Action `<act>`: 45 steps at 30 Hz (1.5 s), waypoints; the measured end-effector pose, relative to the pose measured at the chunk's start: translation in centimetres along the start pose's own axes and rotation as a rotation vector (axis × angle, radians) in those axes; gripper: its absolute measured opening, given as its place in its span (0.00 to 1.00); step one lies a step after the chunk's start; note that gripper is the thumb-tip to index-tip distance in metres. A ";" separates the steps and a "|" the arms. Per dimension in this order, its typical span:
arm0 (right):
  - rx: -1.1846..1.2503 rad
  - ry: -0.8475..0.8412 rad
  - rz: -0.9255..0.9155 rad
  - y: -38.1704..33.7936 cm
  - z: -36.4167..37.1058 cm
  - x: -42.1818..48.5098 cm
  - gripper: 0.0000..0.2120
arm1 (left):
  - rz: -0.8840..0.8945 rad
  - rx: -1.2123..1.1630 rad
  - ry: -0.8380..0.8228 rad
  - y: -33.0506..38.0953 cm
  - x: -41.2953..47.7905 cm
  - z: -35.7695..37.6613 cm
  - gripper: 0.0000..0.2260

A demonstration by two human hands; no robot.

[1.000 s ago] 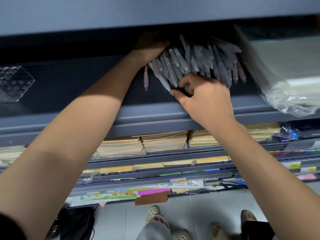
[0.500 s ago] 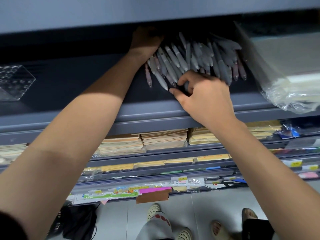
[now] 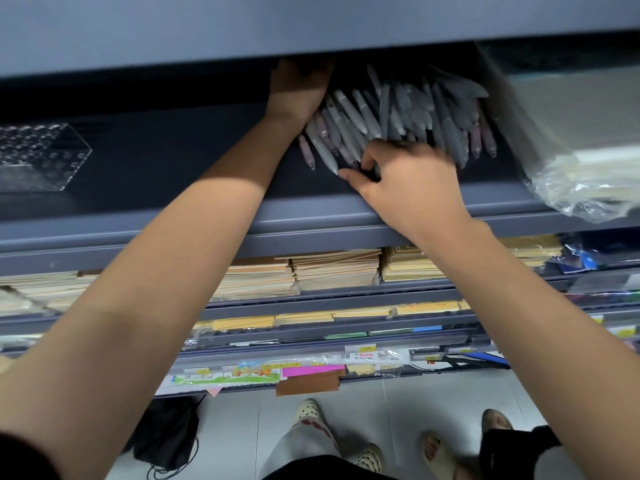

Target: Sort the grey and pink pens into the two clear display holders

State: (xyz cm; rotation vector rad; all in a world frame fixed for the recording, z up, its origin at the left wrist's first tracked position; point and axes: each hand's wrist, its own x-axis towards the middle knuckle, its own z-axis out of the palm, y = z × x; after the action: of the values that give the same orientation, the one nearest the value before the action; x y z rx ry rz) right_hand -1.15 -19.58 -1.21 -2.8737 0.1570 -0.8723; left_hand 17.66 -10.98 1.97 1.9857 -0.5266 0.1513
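**Both hands at the pen pile on the dark shelf**

The pen pile (image 3: 398, 112) lies loose on a dark shelf (image 3: 173, 161), a heap of mostly grey pens (image 3: 360, 112) fanned out with their tips towards the person. A few pink pens show in the pile. One pink pen (image 3: 306, 152) lies at the pile's left edge, and two more (image 3: 481, 140) poke out at its right edge.

The left hand (image 3: 299, 88) reaches in at the pile's far left corner, with its palm side against the pens there. Its fingers run into the shadow behind the pile, so I cannot tell how far they are spread or whether they hold anything.

The right hand (image 3: 408, 181) sits at the near edge of the pile, knuckles up and fingers curled. The thumb tip and forefinger are close together at the tips of the nearest grey pens. The hand is blurred, and I cannot tell whether it has hold of a pen or only touches them.

Well to the left of the pile, apart from it, a clear holder (image 3: 38, 157) with rows of round holes lies on the same shelf. No pens are in it. Just right of the pile lies a clear plastic bag (image 3: 571, 140) of pale sheets. Below the pile, on a lower level, stand brown paper stacks (image 3: 332, 268).
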 end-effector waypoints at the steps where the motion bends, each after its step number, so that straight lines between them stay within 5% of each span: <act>1: -0.008 0.001 -0.004 -0.2 0.0 0.2 0.20 | 0.002 0.015 -0.005 0.1 -0.1 0.0 0.14; 12: -0.026 0.025 0.043 -1.1 0.4 1.4 0.21 | -0.014 0.096 -0.067 0.2 -0.4 0.1 0.12; 20: 0.086 0.025 -0.012 0.6 -1.2 -0.8 0.08 | -0.033 0.169 -0.129 0.5 -0.6 0.0 0.13; 25: 0.178 -0.015 0.027 1.9 -1.7 -1.1 0.09 | -0.063 0.194 -0.208 0.6 -0.6 0.3 0.09; 37: 0.198 0.210 0.133 2.3 -1.1 -0.8 0.07 | -0.120 0.134 -0.369 0.5 -0.8 -0.3 0.12; 42: 0.299 0.294 0.194 2.4 -1.0 -0.1 0.05 | -0.068 0.110 -0.331 0.5 -1.0 -0.5 0.10; 45: 0.363 0.200 0.243 2.6 -0.3 0.7 0.04 | -0.060 0.064 -0.283 1.0 -1.4 -0.6 0.11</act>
State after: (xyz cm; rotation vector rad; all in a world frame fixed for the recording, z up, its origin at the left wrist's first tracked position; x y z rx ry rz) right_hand -0.88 -22.26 -0.96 -2.3738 0.3244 -1.0176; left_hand 16.10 -10.40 2.59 2.0964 -0.6484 -0.1543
